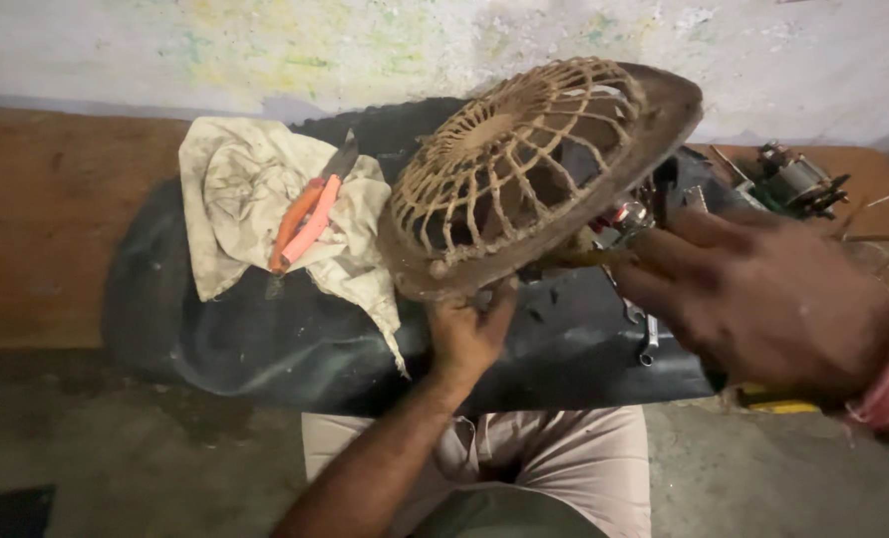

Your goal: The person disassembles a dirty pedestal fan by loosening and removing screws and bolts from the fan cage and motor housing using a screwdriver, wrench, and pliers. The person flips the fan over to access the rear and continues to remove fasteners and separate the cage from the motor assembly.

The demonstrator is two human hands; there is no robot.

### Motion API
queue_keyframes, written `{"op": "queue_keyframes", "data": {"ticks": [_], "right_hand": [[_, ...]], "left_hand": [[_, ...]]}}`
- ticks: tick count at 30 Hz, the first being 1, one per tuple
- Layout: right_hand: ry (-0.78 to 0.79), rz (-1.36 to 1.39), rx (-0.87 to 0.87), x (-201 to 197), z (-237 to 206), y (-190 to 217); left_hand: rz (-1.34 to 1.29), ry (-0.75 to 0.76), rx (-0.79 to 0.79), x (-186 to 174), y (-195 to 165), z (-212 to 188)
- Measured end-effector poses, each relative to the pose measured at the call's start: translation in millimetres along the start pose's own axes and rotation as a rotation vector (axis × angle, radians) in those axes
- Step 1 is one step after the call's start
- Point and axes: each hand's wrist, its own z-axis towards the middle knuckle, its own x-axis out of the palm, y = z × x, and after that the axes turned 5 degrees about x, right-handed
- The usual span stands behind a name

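My left hand [467, 334] grips the lower rim of a round, dust-caked fan housing with a grille [524, 164] and holds it tilted up on edge over a black mat. My right hand [763, 299] reaches in from the right, close behind the housing, and pinches a thin tool shaft [579, 259] that points at the housing's back. The tip of that tool is hidden by the rim.
A dirty white rag [240, 199] lies on the black mat [265, 329] with orange-handled pliers [303, 224] on it. Wrenches [647, 334] lie under my right hand. A small motor part [793, 179] sits at the right on the brown wooden ledge [46, 219].
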Motion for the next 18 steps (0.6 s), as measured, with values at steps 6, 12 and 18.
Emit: {"op": "queue_keyframes", "data": {"ticks": [6, 12, 18], "right_hand": [[0.280, -0.051, -0.158, -20, 34, -5], [0.429, -0.135, -0.252, -17, 45, -14], [0.188, 0.274, -0.089, 20, 26, -41]], "left_hand": [[-0.012, 0.034, -0.018, -4, -12, 8], [-0.093, 0.034, -0.080, -4, -10, 6], [-0.082, 0.029, -0.103, -5, -6, 2]]}}
